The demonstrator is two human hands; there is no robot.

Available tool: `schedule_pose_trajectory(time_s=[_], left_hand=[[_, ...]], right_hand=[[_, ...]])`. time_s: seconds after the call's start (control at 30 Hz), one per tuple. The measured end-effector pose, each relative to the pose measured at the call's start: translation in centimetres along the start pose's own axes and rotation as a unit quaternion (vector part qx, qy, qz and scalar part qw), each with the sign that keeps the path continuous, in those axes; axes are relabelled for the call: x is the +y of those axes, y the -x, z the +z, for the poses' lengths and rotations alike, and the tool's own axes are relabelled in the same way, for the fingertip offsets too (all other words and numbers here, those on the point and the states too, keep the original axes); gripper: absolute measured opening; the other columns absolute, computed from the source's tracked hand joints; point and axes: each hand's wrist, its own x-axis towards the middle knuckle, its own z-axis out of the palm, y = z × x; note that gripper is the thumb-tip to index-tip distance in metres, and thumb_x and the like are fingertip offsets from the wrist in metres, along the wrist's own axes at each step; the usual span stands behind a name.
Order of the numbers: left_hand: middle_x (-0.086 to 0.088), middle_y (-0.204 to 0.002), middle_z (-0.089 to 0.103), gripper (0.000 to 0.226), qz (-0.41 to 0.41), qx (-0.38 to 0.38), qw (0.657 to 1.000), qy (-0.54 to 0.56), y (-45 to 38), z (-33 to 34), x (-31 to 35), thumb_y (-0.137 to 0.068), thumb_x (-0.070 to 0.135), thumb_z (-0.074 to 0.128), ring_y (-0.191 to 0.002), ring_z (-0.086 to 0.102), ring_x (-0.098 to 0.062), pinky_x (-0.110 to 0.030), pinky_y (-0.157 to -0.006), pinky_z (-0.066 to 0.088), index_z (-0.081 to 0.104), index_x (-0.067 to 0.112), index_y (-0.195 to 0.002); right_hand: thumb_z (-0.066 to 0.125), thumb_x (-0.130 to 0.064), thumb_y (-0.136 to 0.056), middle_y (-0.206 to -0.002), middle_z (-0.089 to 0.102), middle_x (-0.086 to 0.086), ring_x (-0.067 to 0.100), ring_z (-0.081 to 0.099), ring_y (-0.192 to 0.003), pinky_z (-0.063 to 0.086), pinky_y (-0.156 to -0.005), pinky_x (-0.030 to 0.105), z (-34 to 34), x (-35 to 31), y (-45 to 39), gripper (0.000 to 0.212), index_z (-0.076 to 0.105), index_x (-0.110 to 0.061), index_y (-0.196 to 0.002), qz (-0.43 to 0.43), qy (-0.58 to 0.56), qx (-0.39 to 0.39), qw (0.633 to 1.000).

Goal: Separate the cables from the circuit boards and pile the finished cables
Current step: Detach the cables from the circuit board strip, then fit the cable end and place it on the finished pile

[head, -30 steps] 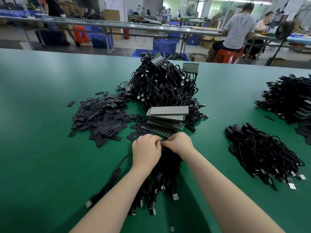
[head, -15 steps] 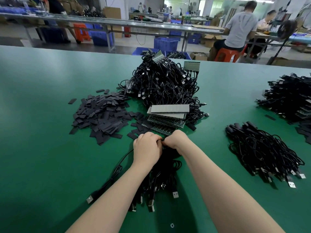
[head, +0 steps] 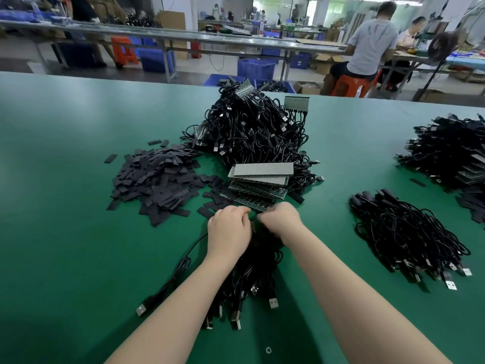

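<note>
A green table (head: pixel 65 179) fills the near scene. Beyond its far edge runs a long grey bench (head: pixel 183 38) on metal legs, crossing from far left toward the right. Under it stand blue crates (head: pixel 256 68) and an orange stool (head: pixel 123 49) at far left. A cardboard box (head: pixel 172 21) sits behind the bench. At far right a person in a grey shirt (head: pixel 372 40) sits on a red stool (head: pixel 350 86), back turned, at another bench. The floor (head: pixel 86 72) is pale grey. Bright light comes from the far back of the room.
</note>
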Motion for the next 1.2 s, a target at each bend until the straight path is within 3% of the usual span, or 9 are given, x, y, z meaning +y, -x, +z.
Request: schedule_pose_trajectory(time_s=[0.1,0.27,0.4,0.5,0.63,0.73,0.9,1.03,1.2], left_hand=[[0.001,-0.126,0.062,0.036,-0.005,0.028,0.999,0.035,0.0,-0.1,0.2,-0.101,0.026,0.037,-0.118,0.053,-0.02,-0.037,-0.099,0.039,0.056,0.021,-0.132],[0.0,-0.13,0.058,0.066,0.018,0.052,0.995,0.077,0.4,-0.9,0.6,-0.098,0.056,0.013,-0.121,0.051,-0.019,-0.04,-0.101,0.04,0.047,0.018,-0.139],[0.002,-0.131,0.058,0.05,0.051,0.014,0.997,0.058,0.4,-0.7,0.4,-0.1,0.048,0.031,-0.122,0.05,-0.017,-0.042,-0.101,0.041,0.052,0.019,-0.135],[0.008,-0.108,0.065,0.038,0.113,0.005,0.992,0.053,0.4,-0.7,0.5,-0.097,0.042,0.04,-0.101,0.058,-0.018,-0.041,-0.089,0.047,0.069,0.017,-0.101],[0.02,-0.061,0.046,0.017,0.16,0.018,0.982,0.099,0.7,-1.0,0.8,-0.082,0.02,0.059,-0.062,0.041,-0.008,-0.032,-0.063,0.045,0.048,0.029,-0.072],[0.018,-0.072,0.061,0.016,0.128,-0.039,0.987,0.088,0.6,-0.8,0.3,-0.081,0.021,0.055,-0.068,0.052,-0.003,-0.03,-0.073,0.047,0.065,0.03,-0.09],[0.01,-0.089,0.067,0.019,0.108,-0.061,0.989,0.08,0.5,-0.3,0.2,-0.09,0.031,0.052,-0.086,0.059,-0.015,-0.031,-0.08,0.046,0.064,0.03,-0.104],[0.015,-0.085,0.064,0.018,0.116,-0.059,0.988,0.082,0.6,-0.4,0.2,-0.093,0.045,0.052,-0.083,0.057,-0.008,-0.028,-0.073,0.047,0.065,0.034,-0.098],[0.004,-0.055,0.046,0.042,0.132,-0.048,0.987,0.08,0.5,-0.5,0.3,-0.095,0.047,0.041,-0.058,0.047,-0.015,-0.024,-0.053,0.027,0.043,0.021,-0.062]], right_hand=[[0.065,-0.023,-0.089,-0.073,0.065,-0.002,0.027,0.066,-0.078,0.056,-0.08,0.043,-2.1,0.2,1.2,0.015,0.062,-0.021,-0.074,-0.053,-0.138,0.077,0.986],[0.065,-0.028,-0.093,-0.076,0.062,-0.014,0.0,0.057,-0.068,0.042,-0.063,0.018,-4.2,-2.6,4.1,0.017,0.056,-0.032,-0.079,-0.232,-0.155,0.212,0.937],[0.062,-0.028,-0.096,-0.081,0.06,-0.015,0.004,0.056,-0.065,0.045,-0.063,0.019,-4.1,-4.3,5.5,0.017,0.052,-0.033,-0.083,-0.311,-0.141,0.247,0.907],[0.061,-0.03,-0.096,-0.081,0.061,-0.014,0.009,0.062,-0.072,0.05,-0.07,0.03,-4.1,-4.0,5.5,0.02,0.049,-0.035,-0.081,-0.283,-0.15,0.205,0.925],[0.061,-0.027,-0.095,-0.08,0.065,-0.008,0.024,0.069,-0.078,0.056,-0.082,0.049,-4.9,-2.4,4.7,0.014,0.055,-0.031,-0.084,-0.211,-0.239,0.176,0.931],[0.06,-0.025,-0.096,-0.077,0.063,-0.006,0.024,0.069,-0.074,0.055,-0.083,0.057,-5.7,-1.1,4.2,0.013,0.055,-0.029,-0.085,-0.185,-0.295,0.216,0.912],[0.06,-0.029,-0.096,-0.087,0.059,-0.011,0.025,0.067,-0.081,0.056,-0.084,0.054,-6.0,0.3,4.1,0.01,0.054,-0.033,-0.088,-0.183,-0.373,0.31,0.855],[0.059,-0.025,-0.099,-0.088,0.057,-0.01,0.012,0.067,-0.068,0.058,-0.072,0.037,-6.3,0.4,3.9,0.014,0.052,-0.031,-0.089,-0.202,-0.379,0.295,0.854],[0.055,-0.022,-0.1,-0.097,0.055,-0.003,0.04,0.062,-0.086,0.056,-0.074,0.044,-8.6,-0.3,5.0,0.014,0.048,-0.031,-0.093,-0.236,-0.402,0.397,0.79]])
